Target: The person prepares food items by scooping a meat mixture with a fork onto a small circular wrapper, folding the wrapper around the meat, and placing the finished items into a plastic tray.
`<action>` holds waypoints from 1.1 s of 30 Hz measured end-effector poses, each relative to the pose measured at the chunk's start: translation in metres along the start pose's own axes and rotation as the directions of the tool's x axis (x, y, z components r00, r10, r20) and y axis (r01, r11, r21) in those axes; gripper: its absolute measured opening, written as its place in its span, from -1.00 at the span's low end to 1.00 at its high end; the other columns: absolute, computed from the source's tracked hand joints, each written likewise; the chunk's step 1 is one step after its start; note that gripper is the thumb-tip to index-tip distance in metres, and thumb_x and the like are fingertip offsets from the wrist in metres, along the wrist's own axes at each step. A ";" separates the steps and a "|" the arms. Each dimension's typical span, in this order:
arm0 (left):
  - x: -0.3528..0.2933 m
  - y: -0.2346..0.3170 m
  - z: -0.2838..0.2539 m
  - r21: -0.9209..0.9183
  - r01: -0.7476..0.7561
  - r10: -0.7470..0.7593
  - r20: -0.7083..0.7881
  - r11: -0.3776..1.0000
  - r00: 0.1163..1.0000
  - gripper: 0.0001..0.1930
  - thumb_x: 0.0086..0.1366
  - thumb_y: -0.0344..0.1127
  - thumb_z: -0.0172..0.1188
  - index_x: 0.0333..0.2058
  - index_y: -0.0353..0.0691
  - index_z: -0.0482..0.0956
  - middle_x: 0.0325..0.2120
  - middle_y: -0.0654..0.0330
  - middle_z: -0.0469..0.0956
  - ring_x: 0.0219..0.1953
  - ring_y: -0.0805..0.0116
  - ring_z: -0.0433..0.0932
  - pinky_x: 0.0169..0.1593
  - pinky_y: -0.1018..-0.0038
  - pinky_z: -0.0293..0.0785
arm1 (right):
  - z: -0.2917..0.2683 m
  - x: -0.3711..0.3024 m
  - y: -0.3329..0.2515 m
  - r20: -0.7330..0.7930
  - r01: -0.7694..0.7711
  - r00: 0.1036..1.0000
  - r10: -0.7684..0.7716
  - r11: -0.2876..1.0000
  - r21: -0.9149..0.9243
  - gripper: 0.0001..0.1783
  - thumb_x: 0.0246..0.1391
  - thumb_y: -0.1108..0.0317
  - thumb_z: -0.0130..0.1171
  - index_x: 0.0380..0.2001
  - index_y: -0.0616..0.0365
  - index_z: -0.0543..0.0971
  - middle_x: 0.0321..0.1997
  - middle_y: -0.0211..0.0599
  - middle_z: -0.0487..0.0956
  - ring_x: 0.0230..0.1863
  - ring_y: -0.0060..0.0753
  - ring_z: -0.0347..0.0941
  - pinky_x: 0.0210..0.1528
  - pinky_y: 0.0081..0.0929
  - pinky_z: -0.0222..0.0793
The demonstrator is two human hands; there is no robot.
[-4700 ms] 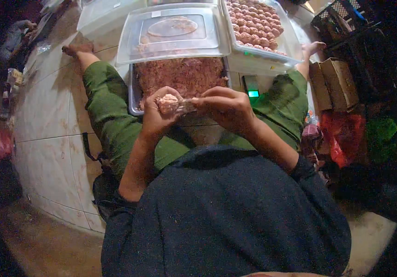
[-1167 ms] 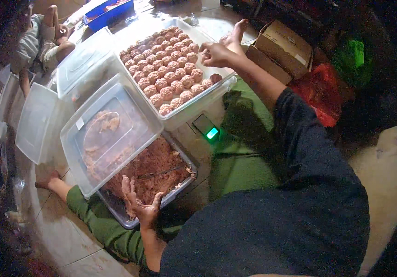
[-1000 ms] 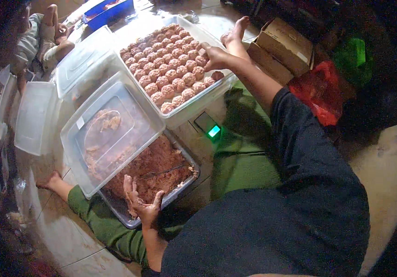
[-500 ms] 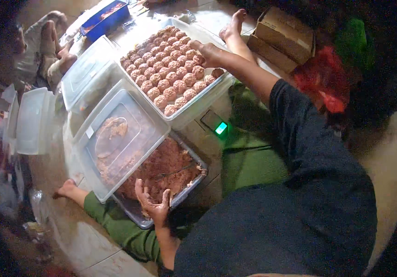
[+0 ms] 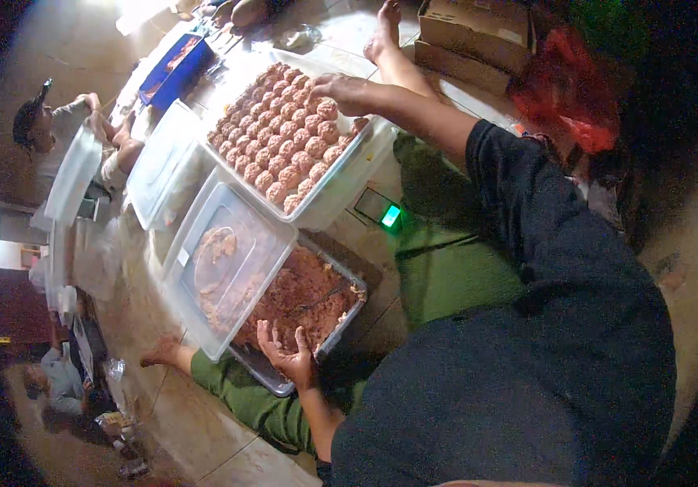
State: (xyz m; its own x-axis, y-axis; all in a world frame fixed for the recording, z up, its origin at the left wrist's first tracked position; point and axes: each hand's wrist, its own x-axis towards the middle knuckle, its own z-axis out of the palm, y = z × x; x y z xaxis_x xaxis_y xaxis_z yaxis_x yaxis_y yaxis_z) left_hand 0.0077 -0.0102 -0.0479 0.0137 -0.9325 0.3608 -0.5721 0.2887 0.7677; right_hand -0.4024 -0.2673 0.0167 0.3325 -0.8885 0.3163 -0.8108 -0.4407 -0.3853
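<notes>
My right hand reaches over the far right of a clear plastic tub, fingers curled down over a lumpy pinkish-brown ball at their tips. Rows of similar balls fill that tub. Close to my body, a second tub holds a reddish-brown minced mixture, with a thin dark utensil lying in it. My left hand hovers palm up at its near edge, fingers apart, smeared and holding nothing. A translucent lid with mixture stuck on it covers the left part of this tub.
Another lidded clear tub stands to the left, beyond it a blue bin. A small device with a lit green screen lies by my right leg. Cardboard boxes and a red plastic bag are at right. A person sits at far left.
The whole view has shifted, showing more at the left. My right hand has moved a little leftward over the balls, its fingers bending further down. My left hand stays spread by the mixture.
</notes>
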 end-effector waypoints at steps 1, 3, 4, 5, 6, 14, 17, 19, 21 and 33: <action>0.000 0.005 0.000 -0.006 0.022 -0.022 -0.008 1.000 1.000 -0.41 -0.01 -0.51 0.24 0.02 -0.32 0.21 0.08 0.04 0.15 0.12 0.12 0.19 0.12 0.23 0.24 | -0.001 -0.003 -0.002 -0.075 0.018 0.997 -0.017 1.000 0.007 -0.64 -0.24 0.63 0.05 -0.25 0.16 0.45 -0.12 -0.12 0.41 -0.05 -0.10 0.36 -0.02 -0.30 0.30; 0.001 0.009 0.003 -0.023 0.042 -0.043 -0.034 0.999 0.999 -0.55 0.00 -0.51 0.24 -0.10 -0.31 0.31 0.08 0.02 0.16 0.09 0.12 0.24 0.09 0.25 0.28 | -0.005 -0.010 -0.006 -0.252 0.147 0.960 -0.122 0.985 0.085 -0.83 -0.11 0.40 0.19 -0.45 0.20 0.42 -0.38 -0.25 0.45 -0.32 -0.24 0.45 -0.23 -0.34 0.39; 0.001 0.007 0.006 -0.023 0.033 -0.034 -0.036 0.999 0.999 -0.55 -0.01 -0.52 0.24 -0.10 -0.32 0.33 0.07 0.02 0.18 0.04 0.15 0.28 0.06 0.27 0.32 | -0.007 -0.019 -0.020 -0.220 0.074 0.974 -0.052 0.993 0.093 -0.80 -0.13 0.36 0.24 -0.51 0.17 0.41 -0.50 -0.31 0.43 -0.40 -0.36 0.43 -0.32 -0.43 0.38; -0.003 0.001 0.006 -0.027 0.028 -0.029 -0.050 0.999 0.998 -0.54 -0.02 -0.53 0.24 -0.09 -0.32 0.34 0.06 0.03 0.20 -0.01 0.18 0.32 0.04 0.29 0.35 | -0.014 -0.030 -0.048 -0.227 0.121 0.970 -0.085 0.982 0.148 -0.80 -0.15 0.37 0.26 -0.54 0.16 0.43 -0.49 -0.31 0.44 -0.40 -0.38 0.42 -0.34 -0.45 0.38; -0.007 -0.004 0.005 -0.016 0.041 -0.042 -0.063 0.999 0.997 -0.53 -0.03 -0.54 0.25 -0.08 -0.33 0.35 0.05 0.03 0.23 -0.06 0.20 0.37 0.01 0.31 0.38 | -0.013 -0.039 -0.071 -0.226 0.165 0.967 -0.114 0.961 0.223 -0.81 -0.17 0.38 0.28 -0.56 0.16 0.44 -0.49 -0.32 0.45 -0.40 -0.40 0.42 -0.35 -0.46 0.38; -0.006 0.005 -0.001 -0.032 -0.015 0.012 -0.088 0.999 0.996 -0.87 0.08 -0.53 0.14 -0.33 -0.29 0.50 -0.03 0.06 0.32 -0.04 0.21 0.38 -0.03 0.39 0.35 | 0.046 -0.124 -0.166 -0.165 0.267 0.963 -0.211 0.698 0.665 -0.83 -0.10 0.55 0.10 -0.37 0.15 0.57 -0.18 -0.21 0.46 -0.22 -0.32 0.44 -0.19 -0.46 0.39; -0.009 0.010 0.000 -0.038 0.002 -0.005 -0.090 0.999 0.996 -0.83 0.10 -0.55 0.10 -0.28 -0.30 0.49 -0.04 0.08 0.32 -0.09 0.29 0.41 -0.07 0.48 0.37 | 0.054 -0.126 -0.175 -0.075 0.267 0.953 -0.294 0.696 0.666 -0.88 -0.09 0.50 0.14 -0.39 0.15 0.54 -0.24 -0.24 0.48 -0.30 -0.27 0.46 -0.21 -0.45 0.40; -0.013 0.008 0.005 -0.121 0.026 -0.041 -0.124 0.992 0.991 -0.83 0.10 -0.56 0.09 -0.28 -0.29 0.46 -0.02 0.09 0.31 -0.13 0.34 0.43 -0.09 0.50 0.39 | 0.052 -0.118 -0.171 -0.124 0.307 0.946 -0.299 0.709 0.635 -0.87 -0.12 0.38 0.21 -0.48 0.17 0.50 -0.35 -0.23 0.49 -0.38 -0.25 0.46 -0.28 -0.44 0.40; -0.016 0.013 0.001 -0.134 0.044 -0.061 -0.128 0.990 0.990 -0.84 0.11 -0.56 0.09 -0.29 -0.30 0.43 -0.02 0.09 0.31 -0.14 0.36 0.44 -0.10 0.49 0.40 | 0.041 -0.118 -0.170 0.028 0.083 0.994 -0.102 0.913 0.401 -0.80 -0.15 0.30 0.25 -0.51 0.17 0.49 -0.39 -0.20 0.49 -0.40 -0.26 0.46 -0.32 -0.44 0.40; -0.017 -0.018 -0.002 -0.268 0.038 -0.076 -0.133 0.963 0.988 -0.86 0.11 -0.51 0.12 -0.32 -0.30 0.42 -0.05 0.08 0.33 -0.21 0.38 0.47 -0.10 0.48 0.41 | 0.183 -0.165 -0.086 0.444 -0.297 0.850 0.283 0.954 -0.040 -0.67 0.04 0.28 -0.14 -0.15 0.13 0.45 -0.06 -0.03 0.44 -0.04 -0.10 0.40 -0.10 -0.24 0.32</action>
State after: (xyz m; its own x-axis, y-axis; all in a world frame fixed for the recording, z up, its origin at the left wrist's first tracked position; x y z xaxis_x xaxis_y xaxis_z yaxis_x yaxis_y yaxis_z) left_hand 0.0195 0.0005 -0.0668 0.1664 -0.9145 0.3689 -0.3308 0.3006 0.8945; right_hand -0.2996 -0.1066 -0.1611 0.2668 -0.9372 -0.2246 -0.8917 -0.1516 -0.4265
